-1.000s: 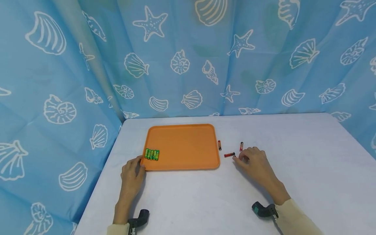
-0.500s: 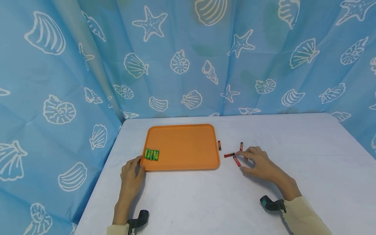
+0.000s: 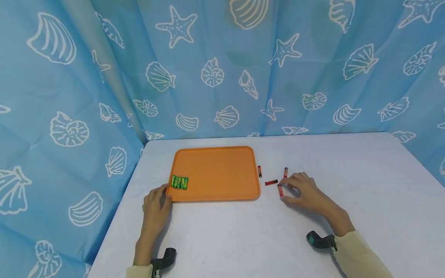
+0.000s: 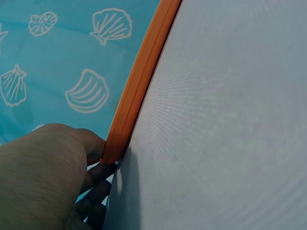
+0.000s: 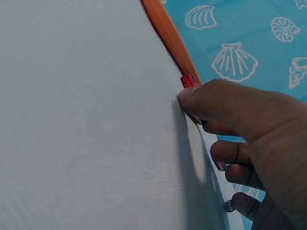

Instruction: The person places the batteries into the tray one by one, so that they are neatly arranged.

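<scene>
At the near left corner of the orange tray (image 3: pixel 215 173), my left hand (image 3: pixel 155 208) grips the rim. The left wrist view has the thumb on the tray's edge (image 4: pixel 136 86) and the other fingers curled beside and below it. Several green batteries (image 3: pixel 179 182) lie side by side near the tray's left end. Right of the tray, my right hand (image 3: pixel 306 195) pinches a red battery (image 3: pixel 280 190) between thumb and forefinger, close to the tabletop. In the right wrist view the thumb covers part of a red battery (image 5: pixel 187 80).
Three other red-and-black batteries lie on the white table (image 3: pixel 222 239): one battery (image 3: pixel 259 171) beside the tray's right rim, another battery (image 3: pixel 271 182) lying crosswise, and a third battery (image 3: pixel 286 172) just beyond the right fingers. A blue shell-patterned curtain (image 3: pixel 194 77) borders the back and left.
My right hand first drew back to the right, uncovering the near red battery, then its thumb and forefinger came to that battery's ends and turned it straighter. The left hand and tray stayed put.
</scene>
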The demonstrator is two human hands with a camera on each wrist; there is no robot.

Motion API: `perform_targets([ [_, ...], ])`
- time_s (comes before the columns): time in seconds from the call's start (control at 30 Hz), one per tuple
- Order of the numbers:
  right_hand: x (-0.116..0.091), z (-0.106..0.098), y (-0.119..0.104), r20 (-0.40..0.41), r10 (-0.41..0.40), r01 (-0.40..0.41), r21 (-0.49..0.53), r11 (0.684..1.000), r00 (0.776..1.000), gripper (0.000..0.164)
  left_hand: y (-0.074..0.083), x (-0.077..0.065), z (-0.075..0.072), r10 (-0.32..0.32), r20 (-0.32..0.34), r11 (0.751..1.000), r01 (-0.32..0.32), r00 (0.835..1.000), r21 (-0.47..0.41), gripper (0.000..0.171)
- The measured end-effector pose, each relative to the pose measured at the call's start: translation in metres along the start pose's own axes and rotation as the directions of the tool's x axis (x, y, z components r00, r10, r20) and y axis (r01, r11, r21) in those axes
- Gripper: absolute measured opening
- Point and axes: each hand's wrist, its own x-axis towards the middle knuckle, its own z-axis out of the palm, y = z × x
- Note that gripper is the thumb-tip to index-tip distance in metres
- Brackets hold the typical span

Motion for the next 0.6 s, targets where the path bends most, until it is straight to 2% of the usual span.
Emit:
perform_targets([
  [0.3,0.003,-0.002,-0.004,-0.04,-0.014,0.013,-0.011,1.0,0.999,0.04,0.0,0.001,-0.001,0.007,-0.007,1.0,-0.007,1.0,-0.01,0.045],
  [0.6,0.013,0.006,-0.02,-0.125,-0.073,0.084,0.087,0.993,0.989,0.039,0.0,0.001,-0.001,0.003,0.0,1.0,-0.003,1.0,-0.012,0.045],
])
